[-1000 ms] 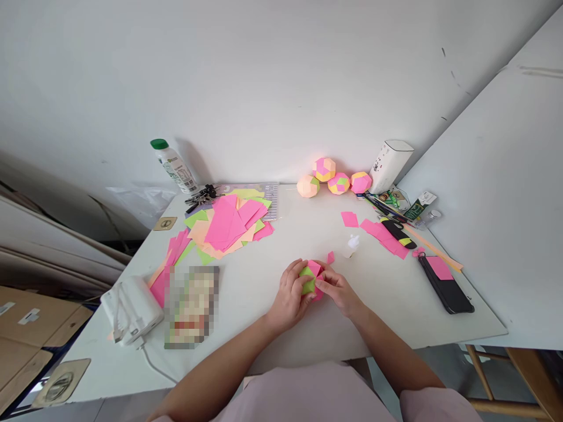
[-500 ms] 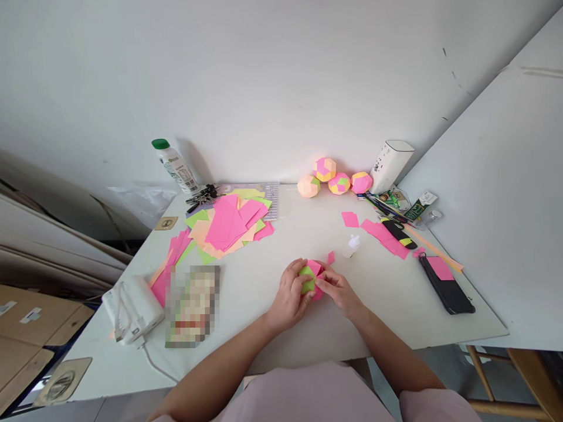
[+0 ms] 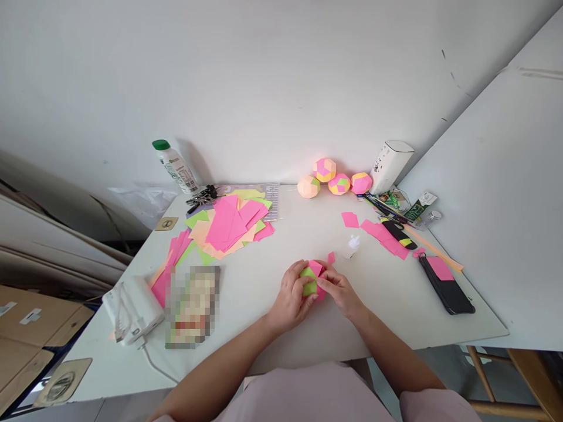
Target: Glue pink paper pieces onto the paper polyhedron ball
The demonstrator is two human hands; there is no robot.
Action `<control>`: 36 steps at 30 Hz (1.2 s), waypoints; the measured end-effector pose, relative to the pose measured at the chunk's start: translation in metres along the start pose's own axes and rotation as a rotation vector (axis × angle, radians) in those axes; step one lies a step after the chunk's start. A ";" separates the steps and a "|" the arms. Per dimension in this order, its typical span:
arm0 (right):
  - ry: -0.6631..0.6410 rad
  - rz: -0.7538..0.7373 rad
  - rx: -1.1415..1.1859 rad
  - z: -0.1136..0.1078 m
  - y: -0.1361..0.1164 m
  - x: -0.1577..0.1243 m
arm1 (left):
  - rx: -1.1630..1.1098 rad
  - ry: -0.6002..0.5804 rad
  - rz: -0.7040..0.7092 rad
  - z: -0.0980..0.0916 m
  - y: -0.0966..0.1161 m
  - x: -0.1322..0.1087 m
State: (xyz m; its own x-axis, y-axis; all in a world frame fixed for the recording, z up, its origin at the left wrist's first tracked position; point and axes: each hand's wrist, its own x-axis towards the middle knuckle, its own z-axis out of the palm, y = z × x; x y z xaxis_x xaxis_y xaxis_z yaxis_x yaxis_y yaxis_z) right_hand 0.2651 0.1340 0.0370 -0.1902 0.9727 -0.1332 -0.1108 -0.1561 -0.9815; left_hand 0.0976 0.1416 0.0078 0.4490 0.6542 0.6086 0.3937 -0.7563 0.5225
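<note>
Both hands meet over the white table [image 3: 264,293] around a half-built paper ball [image 3: 311,279] of pink and green folded pieces. My left hand [image 3: 292,296] cups it from the left, fingers curled round it. My right hand [image 3: 338,289] pinches its right side with thumb and fingertips. A small pink paper piece [image 3: 331,257] lies just beyond the hands, and a small white bottle [image 3: 353,242] stands a little farther right.
Three finished paper balls [image 3: 334,177] sit by the wall beside a white box [image 3: 389,164]. A heap of coloured paper sheets [image 3: 229,225] lies at the left, with keys [image 3: 201,196] and a green-capped bottle [image 3: 175,165]. Pink papers, pens and a black phone case [image 3: 445,283] lie right; a white charger [image 3: 131,309] sits front left.
Both hands have stayed on the paper ball, with only slight shifts of the fingers. Nothing else on the table has moved.
</note>
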 end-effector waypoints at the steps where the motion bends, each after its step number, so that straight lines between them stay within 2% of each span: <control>1: 0.006 -0.001 -0.008 0.000 0.000 0.000 | -0.005 0.002 -0.003 0.000 0.000 0.000; 10: 0.036 -0.044 -0.114 -0.002 0.004 0.000 | 0.016 -0.042 -0.108 0.006 -0.008 -0.005; 36: 0.037 -0.081 -0.159 -0.002 0.004 -0.001 | 0.020 -0.075 -0.143 0.006 -0.005 -0.007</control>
State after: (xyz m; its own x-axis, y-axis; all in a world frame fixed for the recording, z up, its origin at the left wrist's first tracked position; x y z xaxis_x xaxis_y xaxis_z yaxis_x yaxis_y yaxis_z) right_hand 0.2665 0.1322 0.0331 -0.1504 0.9871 -0.0545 0.0314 -0.0504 -0.9982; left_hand 0.0971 0.1411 -0.0021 0.4452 0.7543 0.4825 0.4731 -0.6557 0.5885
